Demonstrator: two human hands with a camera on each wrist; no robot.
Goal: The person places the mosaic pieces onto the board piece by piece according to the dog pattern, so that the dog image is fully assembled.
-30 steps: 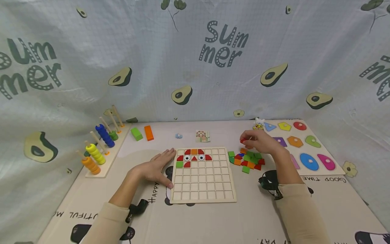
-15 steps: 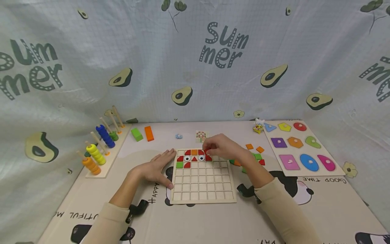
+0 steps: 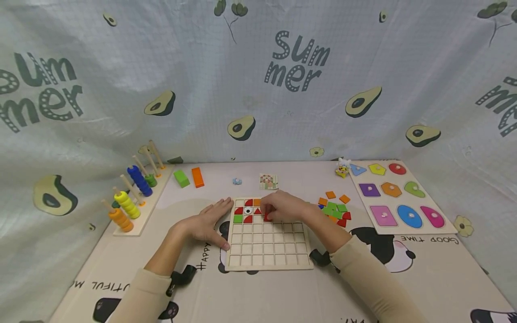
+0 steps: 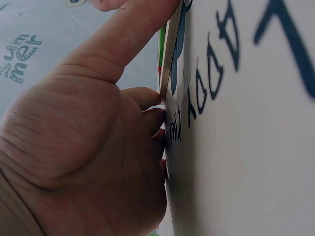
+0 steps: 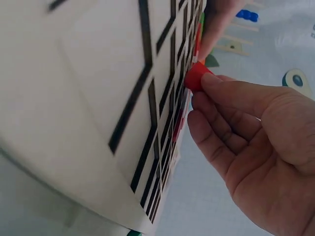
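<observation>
My left hand (image 3: 203, 223) lies flat with fingers spread against the left edge of a wooden grid board (image 3: 268, 251). In the left wrist view, its thumb and fingertips reach the board's side edge (image 4: 171, 49). My right hand (image 3: 284, 206) is over the upper part of the board and pinches a red rounded tile (image 5: 196, 76) between thumb and finger, close over the grid's third row. Red tiles, an orange tile, an eye tile (image 3: 248, 211) and a green tile (image 3: 238, 219) sit in the upper left cells. The right hand hides the cells beneath it.
Loose coloured tiles (image 3: 332, 207) lie right of the board, beside a shape-knob puzzle (image 3: 424, 229). A small picture card (image 3: 268, 181) and a tiny blue figure (image 3: 237, 181) are behind it. Green (image 3: 181, 178) and orange (image 3: 197, 177) blocks and a peg stacker (image 3: 138, 226) stand left.
My right hand has carried a red tile from the loose pile leftward onto the board, then slightly further left and nearer to me. The left hand has stayed in place.
</observation>
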